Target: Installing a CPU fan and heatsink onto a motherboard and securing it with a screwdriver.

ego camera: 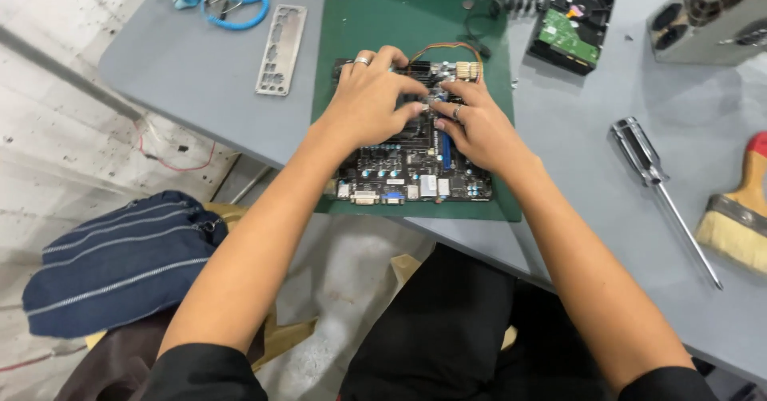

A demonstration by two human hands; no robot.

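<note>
Head view is showing a black motherboard lying flat on a green mat, in the middle of the grey worktop, near the front edge. Both hands are resting on the far half of the board. The left hand is lying with fingers bent and spread, pressing down on the part in the board's centre. The right hand is coming from the right side, and its fingertips are meeting those of the left over the same spot. It seems they are pinching or pushing a small part there, but the fingers are covering it, so I cannot tell which.

The board is looking light and stiff, but fragile: thin, with many small components and sockets standing up. I am judging that it is best held by its bare edges, not by the parts on top. A bundle of orange wires is curving at its far edge.

A metal port plate is lying to the left, apart from the mat. A hard drive is sitting far right, and a screwdriver and a paint brush are lying to the right, well apart from the hands.
</note>
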